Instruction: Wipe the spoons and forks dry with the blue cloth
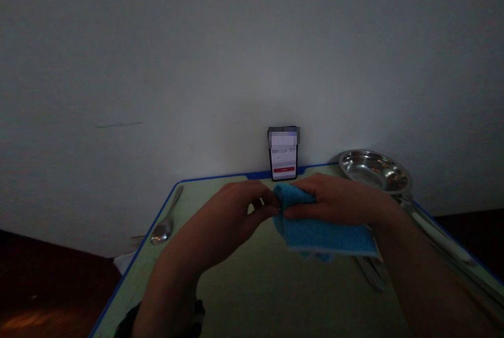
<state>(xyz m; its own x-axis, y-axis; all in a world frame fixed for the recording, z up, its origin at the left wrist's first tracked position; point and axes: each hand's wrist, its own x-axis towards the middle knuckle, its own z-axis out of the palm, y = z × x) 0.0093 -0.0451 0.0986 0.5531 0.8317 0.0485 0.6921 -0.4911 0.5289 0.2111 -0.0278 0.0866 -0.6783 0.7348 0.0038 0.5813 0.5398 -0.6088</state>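
My left hand and my right hand meet above the middle of a pale green table. Both are closed on a blue cloth. The right hand lies over the cloth's top and grips it. The left hand pinches the cloth's left end between thumb and fingers. The cloth hangs down under the right hand toward the table. Something metal, perhaps cutlery, pokes out from under the cloth's lower edge.
A metal spoon lies at the table's left edge. A steel bowl sits at the back right. A phone with a lit screen leans on the white wall. Long utensils lie along the right edge.
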